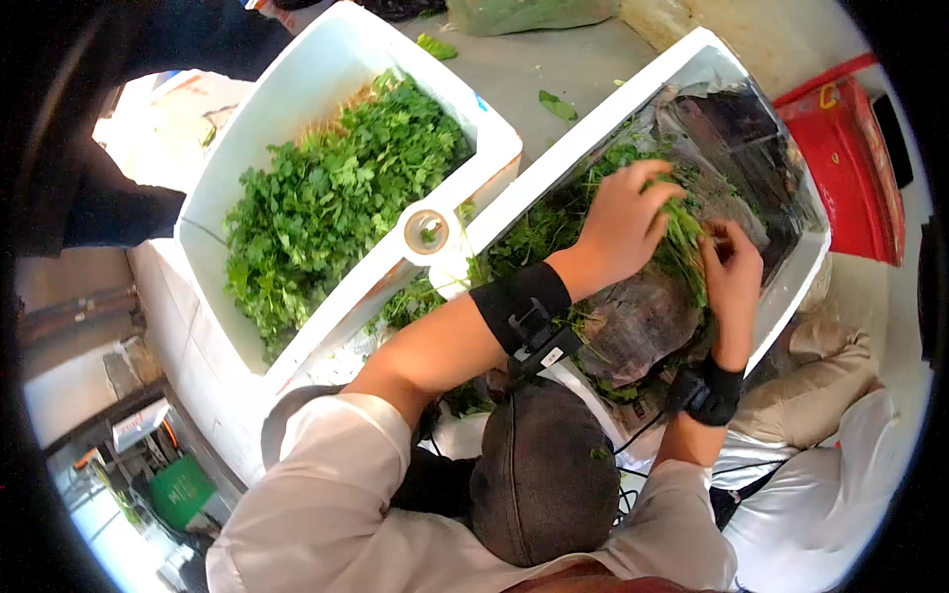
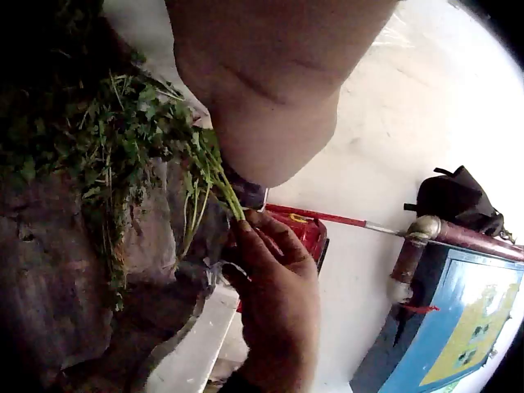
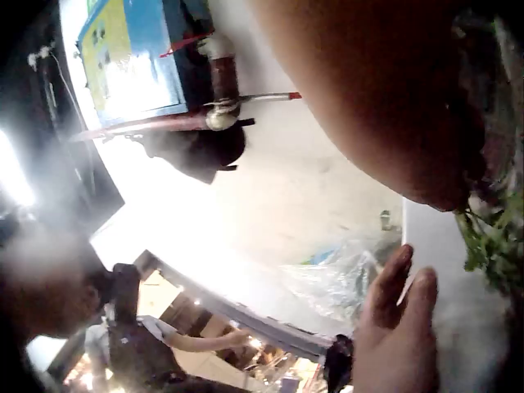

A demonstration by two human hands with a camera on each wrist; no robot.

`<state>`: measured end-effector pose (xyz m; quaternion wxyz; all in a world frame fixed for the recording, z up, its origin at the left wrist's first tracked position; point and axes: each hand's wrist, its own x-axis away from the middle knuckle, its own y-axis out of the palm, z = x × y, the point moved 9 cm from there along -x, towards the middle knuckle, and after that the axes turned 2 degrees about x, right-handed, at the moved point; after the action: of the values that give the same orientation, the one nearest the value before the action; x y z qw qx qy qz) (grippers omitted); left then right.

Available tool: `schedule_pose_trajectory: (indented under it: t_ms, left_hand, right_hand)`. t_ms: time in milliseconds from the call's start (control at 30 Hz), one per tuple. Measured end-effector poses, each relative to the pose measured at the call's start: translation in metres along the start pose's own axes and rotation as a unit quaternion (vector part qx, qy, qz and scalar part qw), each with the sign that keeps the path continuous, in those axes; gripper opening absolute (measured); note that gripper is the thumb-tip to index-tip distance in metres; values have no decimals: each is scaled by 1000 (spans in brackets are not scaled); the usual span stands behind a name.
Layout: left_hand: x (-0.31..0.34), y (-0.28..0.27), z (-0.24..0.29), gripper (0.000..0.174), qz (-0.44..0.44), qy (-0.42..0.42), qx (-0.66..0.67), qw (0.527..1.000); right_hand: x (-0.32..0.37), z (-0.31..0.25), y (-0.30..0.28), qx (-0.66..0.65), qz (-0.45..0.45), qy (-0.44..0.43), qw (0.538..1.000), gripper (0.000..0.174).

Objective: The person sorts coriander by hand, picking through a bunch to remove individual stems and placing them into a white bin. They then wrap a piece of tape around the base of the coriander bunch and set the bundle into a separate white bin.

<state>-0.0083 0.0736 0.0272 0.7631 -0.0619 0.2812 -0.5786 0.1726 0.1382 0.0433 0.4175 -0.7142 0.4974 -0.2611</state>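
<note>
My left hand (image 1: 623,217) reaches over the right-hand white foam box, its fingers spread and bent above loose coriander (image 1: 554,222). In the right wrist view the left hand (image 3: 401,327) shows two fingertips apart with nothing between them. My right hand (image 1: 732,277) is at the box's right side. In the left wrist view the right hand (image 2: 278,303) pinches thin coriander stems (image 2: 231,190) between thumb and fingers. The stems (image 1: 682,237) lie between the two hands in the head view. Dark, crumpled wrapping (image 1: 643,326) lies under the greens.
A second white foam box (image 1: 213,198), piled with coriander (image 1: 336,188), stands at the left. A red container (image 1: 840,168) is beyond the right box. Loose leaves (image 1: 559,106) lie on the floor. Another person (image 3: 147,352) appears in the right wrist view.
</note>
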Motion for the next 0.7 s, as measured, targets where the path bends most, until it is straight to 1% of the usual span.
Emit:
schedule_pose_trajectory:
  t_ms: [33, 67, 100, 133, 167, 233, 300, 333, 367, 400, 433, 500, 533, 567, 633, 667, 700]
  left_hand:
    - [0, -2, 14, 30, 12, 72, -17, 997]
    - [1, 0, 19, 31, 18, 103, -4, 995]
    - [3, 2, 16, 31, 21, 92, -5, 996]
    - [3, 11, 12, 29, -27, 76, 36, 996]
    - [4, 21, 9, 28, -75, 62, 78, 992]
    - [4, 18, 14, 26, -66, 52, 82, 993]
    - [6, 26, 9, 25, -126, -9, 186, 974]
    - [7, 28, 6, 25, -124, -15, 184, 975]
    - [6, 24, 6, 24, -92, -12, 183, 979]
    - [4, 19, 5, 23, -60, -7, 182, 981]
    - [4, 19, 3, 23, -60, -10, 182, 981]
    - [3, 19, -11, 22, -49, -82, 182, 979]
    - [3, 18, -10, 22, -52, -87, 184, 978]
    - [4, 17, -14, 22, -42, -115, 197, 973]
    - [4, 14, -24, 22, -19, -168, 219, 961]
    - [3, 12, -26, 21, 39, -119, 218, 968]
    - [1, 14, -25, 21, 40, -122, 218, 968]
  right_hand:
    - [6, -11, -1, 4, -33, -1, 999, 24]
    - [12, -22, -7, 4, -44, -5, 999, 24]
    - [18, -33, -13, -22, -55, -14, 998, 24]
    - [21, -41, -17, -49, -65, -22, 996, 24]
    - [21, -44, -16, -50, -73, -23, 996, 24]
    - [24, -58, -35, -13, 14, -79, 997, 23]
    - [21, -61, -33, -10, 10, -70, 997, 25]
    - [19, -59, -32, -1, 40, -84, 996, 27]
    - [18, -56, -32, 7, 71, -98, 993, 28]
    - [17, -53, -28, -11, 75, -106, 991, 34]
    - [14, -49, -22, -11, 71, -105, 992, 34]
    - [15, -63, -32, 18, 185, -189, 964, 38]
    - [15, -60, -30, 62, 189, -179, 964, 48]
    - [15, -57, -26, 64, 185, -174, 965, 48]
    - [15, -32, -27, -52, 235, -86, 967, 54]
    - [14, -22, -23, -57, 229, -59, 970, 56]
    - [13, -18, -19, -58, 226, -59, 971, 56]
